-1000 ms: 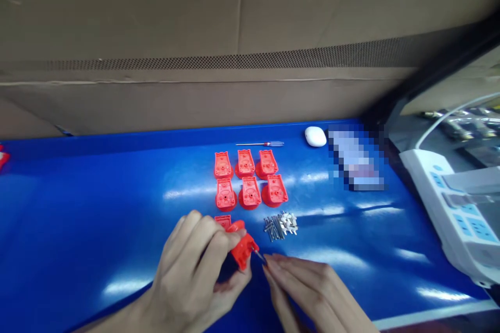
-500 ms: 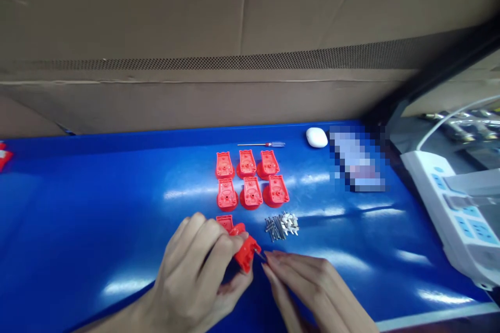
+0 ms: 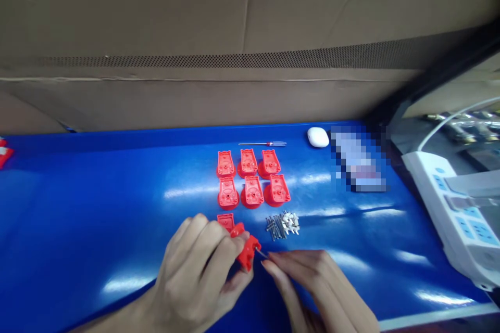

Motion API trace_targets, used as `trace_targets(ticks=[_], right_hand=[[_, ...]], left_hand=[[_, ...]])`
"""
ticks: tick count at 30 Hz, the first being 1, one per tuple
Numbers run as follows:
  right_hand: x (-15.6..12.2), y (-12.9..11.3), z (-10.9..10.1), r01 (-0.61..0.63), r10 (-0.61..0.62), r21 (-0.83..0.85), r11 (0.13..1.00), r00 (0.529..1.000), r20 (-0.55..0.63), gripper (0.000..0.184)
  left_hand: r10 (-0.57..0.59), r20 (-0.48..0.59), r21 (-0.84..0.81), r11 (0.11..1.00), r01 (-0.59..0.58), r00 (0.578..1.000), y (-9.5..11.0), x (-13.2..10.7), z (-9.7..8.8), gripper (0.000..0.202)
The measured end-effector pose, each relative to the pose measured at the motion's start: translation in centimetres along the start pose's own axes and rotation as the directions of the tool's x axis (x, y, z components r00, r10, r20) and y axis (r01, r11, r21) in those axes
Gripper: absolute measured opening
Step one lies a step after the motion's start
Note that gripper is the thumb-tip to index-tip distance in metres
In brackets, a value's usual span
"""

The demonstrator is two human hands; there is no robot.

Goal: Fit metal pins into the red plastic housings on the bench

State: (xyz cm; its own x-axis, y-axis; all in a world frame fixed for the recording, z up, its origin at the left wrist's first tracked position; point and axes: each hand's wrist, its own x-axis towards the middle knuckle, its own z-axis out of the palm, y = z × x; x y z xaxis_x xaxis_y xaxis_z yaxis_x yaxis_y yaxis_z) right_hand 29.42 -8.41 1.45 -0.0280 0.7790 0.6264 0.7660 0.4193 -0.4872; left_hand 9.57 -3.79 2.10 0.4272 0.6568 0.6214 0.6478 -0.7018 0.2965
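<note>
My left hand (image 3: 199, 276) is closed around a red plastic part (image 3: 248, 252), tilted, its open end facing right. My right hand (image 3: 312, 281) pinches a thin metal rod (image 3: 261, 253), whose far tip meets that end of the red part. Whether the rod is a screw or a pin I cannot make out. Several matching red plastic housings (image 3: 252, 191) sit in rows on the blue table just beyond my hands. One more housing (image 3: 225, 220) is partly hidden behind my left hand. A small heap of dark screws (image 3: 276, 227) lies beside several small white pieces (image 3: 290, 222).
A screwdriver (image 3: 262, 143) lies behind the housings. To its right are a white rounded case (image 3: 317, 137) and a blurred-out flat object (image 3: 357, 158). A white power strip (image 3: 449, 213) runs along the right edge. Cardboard (image 3: 195, 104) walls off the back of the blue table (image 3: 97, 208).
My right hand has drawn back slightly from the red part, so more of the thin metal rod shows. The left hand keeps its hold. The view has shifted a little.
</note>
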Motion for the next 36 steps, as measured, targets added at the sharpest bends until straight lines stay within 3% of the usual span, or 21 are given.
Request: trace_targets(ticks=[7,13,29,36], right_hand=[[0.7,-0.2,0.2,-0.023,0.023,-0.001,1.000,1.000,0.009,0.016],[-0.4,0.1,0.8,-0.065,0.065,0.012,0.998,0.998,0.007,0.017],[0.8,0.2,0.6,0.082,-0.072,-0.105,0.991,0.993,0.096,0.035],[1.2,0.5,-0.1,0.042,-0.037,-0.038,0.998,0.991,0.130,0.023]], left_hand=[[-0.009,-0.015,-0.017,1.000,0.008,1.000,0.3,-0.1,0.1,0.022],[0.004,-0.009,0.000,1.000,-0.004,1.000,0.3,-0.3,0.1,0.020],[0.004,-0.002,0.000,1.000,-0.004,1.000,0.5,-0.2,0.2,0.018],[-0.065,-0.008,-0.068,0.996,0.065,0.998,0.5,-0.1,0.2,0.021]])
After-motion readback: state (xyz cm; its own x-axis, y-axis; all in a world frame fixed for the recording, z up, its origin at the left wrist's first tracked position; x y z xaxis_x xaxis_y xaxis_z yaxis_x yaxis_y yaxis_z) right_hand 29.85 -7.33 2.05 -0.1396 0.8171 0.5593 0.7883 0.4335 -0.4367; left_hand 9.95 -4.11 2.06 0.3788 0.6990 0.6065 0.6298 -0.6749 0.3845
